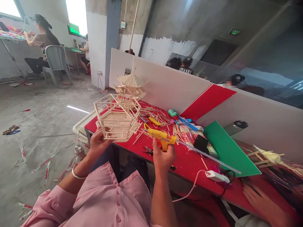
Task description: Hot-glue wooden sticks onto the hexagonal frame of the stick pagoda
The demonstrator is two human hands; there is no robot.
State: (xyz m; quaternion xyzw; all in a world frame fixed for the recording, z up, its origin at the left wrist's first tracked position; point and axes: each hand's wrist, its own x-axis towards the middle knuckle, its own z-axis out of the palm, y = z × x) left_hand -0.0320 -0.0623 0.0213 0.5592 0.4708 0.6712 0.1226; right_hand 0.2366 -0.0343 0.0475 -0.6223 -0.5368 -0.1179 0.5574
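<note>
My left hand [99, 142] is closed on the lower left edge of a hexagonal frame built of thin wooden sticks [118, 121], raised above the near edge of the red table. A yellow hot glue gun [161, 135] is gripped in my right hand [163, 155], its nozzle pointing left toward the stick frame but apart from it. A long translucent glue stick [208, 154] sticks out of the gun's rear. Behind the frame stands a pagoda-like stick model [129, 82] with a pointed roof. The fingertips of my left hand are partly hidden by the frame.
Loose sticks [153, 112], yellow-handled pliers [155, 121] and a green-capped container [172, 113] lie on the red table [182, 164]. A green board [233, 151] leans at right, near a white power strip [217, 176]. Another person's hand [255, 195] rests at far right. A white partition [165, 78] borders the back.
</note>
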